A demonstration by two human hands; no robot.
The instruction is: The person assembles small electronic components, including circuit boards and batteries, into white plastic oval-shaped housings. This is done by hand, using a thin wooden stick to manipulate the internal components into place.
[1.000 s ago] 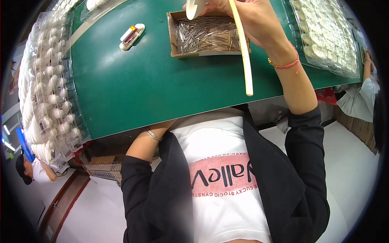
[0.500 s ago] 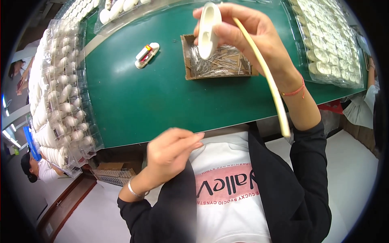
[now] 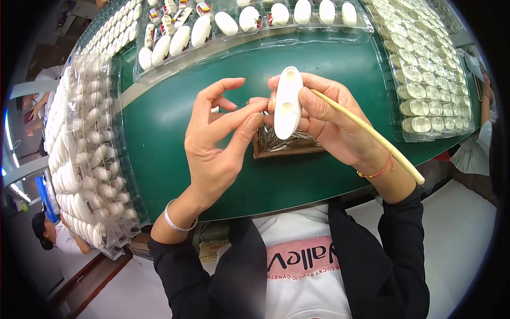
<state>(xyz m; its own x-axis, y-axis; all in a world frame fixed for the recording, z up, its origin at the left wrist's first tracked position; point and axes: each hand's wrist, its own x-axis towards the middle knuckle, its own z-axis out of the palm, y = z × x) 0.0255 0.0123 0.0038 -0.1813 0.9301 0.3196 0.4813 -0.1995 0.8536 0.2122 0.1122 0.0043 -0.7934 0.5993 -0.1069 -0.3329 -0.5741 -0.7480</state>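
Note:
My right hand [image 3: 337, 119] holds up a white oval plastic shell [image 3: 287, 119] with hollows in its face. The same hand also keeps a long, thin, pale-yellow stick [image 3: 380, 139], which slants down past the wrist. Close to the shell's left edge is my left hand [image 3: 218, 138], its thumb and forefinger brought together and the other fingers bent loosely. Whatever lies between those fingertips is too small to make out. Below and behind the shell stands a cardboard box [image 3: 289, 153] of thin metal pieces [image 3: 273, 139], partly covered by my hands.
Clear trays of white oval pieces [image 3: 87, 175] are stacked at the left. Another tray [image 3: 319, 33] lies along the far side, some pieces showing red parts. Stacked trays of cream shells [image 3: 425, 90] stand at right. A person [image 3: 53, 234] is beyond the left stack.
My left hand has risen from the table's near edge to the shell. My right hand has come lower and nearer with shell and stick. The view has tilted up, showing more of the far tray.

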